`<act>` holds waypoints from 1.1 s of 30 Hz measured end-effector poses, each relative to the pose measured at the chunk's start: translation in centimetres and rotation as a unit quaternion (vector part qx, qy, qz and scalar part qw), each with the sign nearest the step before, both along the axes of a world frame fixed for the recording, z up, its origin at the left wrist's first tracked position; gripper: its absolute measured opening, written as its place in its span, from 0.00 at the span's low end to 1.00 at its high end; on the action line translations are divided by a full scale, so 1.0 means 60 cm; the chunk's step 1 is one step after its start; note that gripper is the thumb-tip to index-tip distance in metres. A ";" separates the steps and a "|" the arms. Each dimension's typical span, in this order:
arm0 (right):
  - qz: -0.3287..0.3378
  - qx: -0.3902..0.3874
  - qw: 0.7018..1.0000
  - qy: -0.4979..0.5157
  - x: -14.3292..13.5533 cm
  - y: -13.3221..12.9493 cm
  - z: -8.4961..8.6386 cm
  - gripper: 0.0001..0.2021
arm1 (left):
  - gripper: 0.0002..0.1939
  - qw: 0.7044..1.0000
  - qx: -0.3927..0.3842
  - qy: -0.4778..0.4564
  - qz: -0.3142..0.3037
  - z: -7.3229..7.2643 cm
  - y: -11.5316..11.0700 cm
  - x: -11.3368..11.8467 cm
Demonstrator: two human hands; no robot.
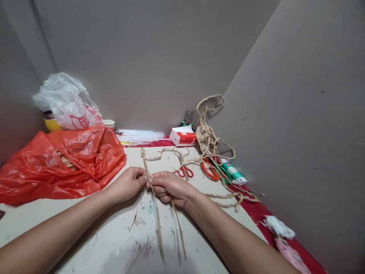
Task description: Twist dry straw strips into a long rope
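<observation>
Both hands meet at the middle of the white board, pinching a thin braided straw cord (pixel 145 163). My left hand (pixel 132 182) is closed on the cord's lower end from the left. From the right, my right hand (pixel 169 185) is closed on the same spot, fingers curled. Loose flat straw strands (pixel 158 232) hang from under the hands toward me. The finished braid runs away from the hands and bends right at a knot near the board's far edge. Fingertips hide the exact point where the strands cross.
A red plastic bag (pixel 85 163) with straw inside lies left. At the back are a clear bag (pixel 67 99), glue sticks (pixel 139 136) and a tissue box (pixel 183 136). Right of my hands lie red-handled scissors (pixel 186 172), a tangled rope pile (pixel 207 139), orange-handled pliers (pixel 209 170) and a tube (pixel 234 173).
</observation>
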State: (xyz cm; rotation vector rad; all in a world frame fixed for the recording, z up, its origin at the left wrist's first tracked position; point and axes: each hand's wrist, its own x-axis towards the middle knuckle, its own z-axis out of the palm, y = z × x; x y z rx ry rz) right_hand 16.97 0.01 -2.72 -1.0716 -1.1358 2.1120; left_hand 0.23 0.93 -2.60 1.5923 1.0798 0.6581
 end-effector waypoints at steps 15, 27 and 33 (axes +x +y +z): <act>0.004 0.325 0.888 -0.327 -0.003 -0.005 0.004 0.10 | 0.12 0.995 0.067 0.062 0.029 0.008 -0.004 0.006; 0.027 0.421 0.757 -0.498 -0.007 -0.029 0.035 0.12 | 0.13 0.998 -0.032 0.005 0.048 0.000 -0.007 0.009; 0.037 0.434 0.783 -0.445 -0.008 -0.039 0.041 0.12 | 0.11 0.993 -0.080 -0.042 0.069 -0.003 -0.008 0.010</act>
